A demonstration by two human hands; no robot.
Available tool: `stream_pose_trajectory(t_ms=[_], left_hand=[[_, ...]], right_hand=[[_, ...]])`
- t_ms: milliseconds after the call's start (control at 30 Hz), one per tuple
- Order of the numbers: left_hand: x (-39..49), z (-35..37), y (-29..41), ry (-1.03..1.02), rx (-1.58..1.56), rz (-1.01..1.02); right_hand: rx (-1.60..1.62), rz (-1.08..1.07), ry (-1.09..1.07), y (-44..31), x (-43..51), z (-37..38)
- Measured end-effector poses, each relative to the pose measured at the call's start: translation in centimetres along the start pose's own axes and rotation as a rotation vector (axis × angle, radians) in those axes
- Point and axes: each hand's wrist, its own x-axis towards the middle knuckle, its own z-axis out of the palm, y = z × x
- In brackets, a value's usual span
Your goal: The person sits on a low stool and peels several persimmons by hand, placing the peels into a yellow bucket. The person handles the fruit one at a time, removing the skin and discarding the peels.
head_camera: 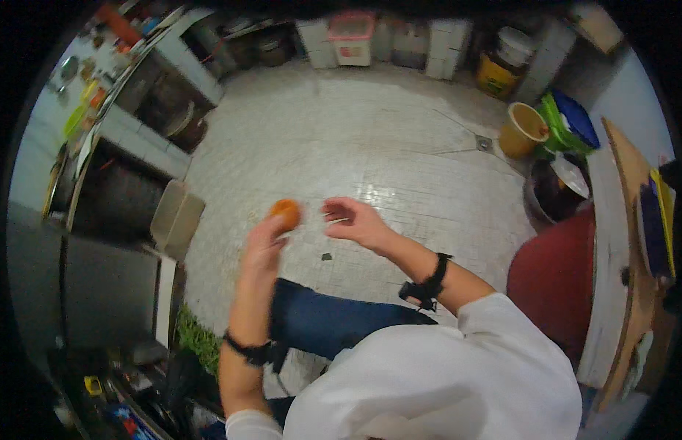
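Before me, over the pale tiled floor [341, 137], my left hand [264, 236] grips a small round orange object [286, 214], blurred, whose exact kind I cannot tell. Just to its right, my right hand [354, 223] is raised with curled fingers apart and nothing seen between them. A gap separates the two hands. Each forearm wears a black strap with a small device.
On the left stand a translucent plastic bin [177, 217] and leafy greens [198, 338]. At right are a yellowish bucket [522, 131], a dark tub [539, 192] and a red rounded seat or stool [555, 280]. A floor drain [484, 144] lies near the bucket.
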Motion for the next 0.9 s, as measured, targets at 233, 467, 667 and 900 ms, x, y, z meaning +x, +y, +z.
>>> stream_pose_trajectory(t_ms=[233, 467, 667, 900], left_hand=[[1.8, 8.8, -5.3, -0.194, -0.147, -0.258], [1.8, 9.7, -9.3, -0.285, 0.258, -0.246], [1.7, 7.3, -12.0, -0.302, 0.418, -0.216], [1.5, 6.8, -11.6, -0.284, 0.423, -0.224]], right_hand=[[-0.002, 0.069, 0.217, -0.9, -3.6, -2.9], [0.325, 0.374, 0.474, 3.7, -7.1, -7.9], [0.666, -0.001, 0.835, 3.8, -8.4, -25.0], [0.090, 0.206, 1.194, -9.2, -3.3, -35.7]])
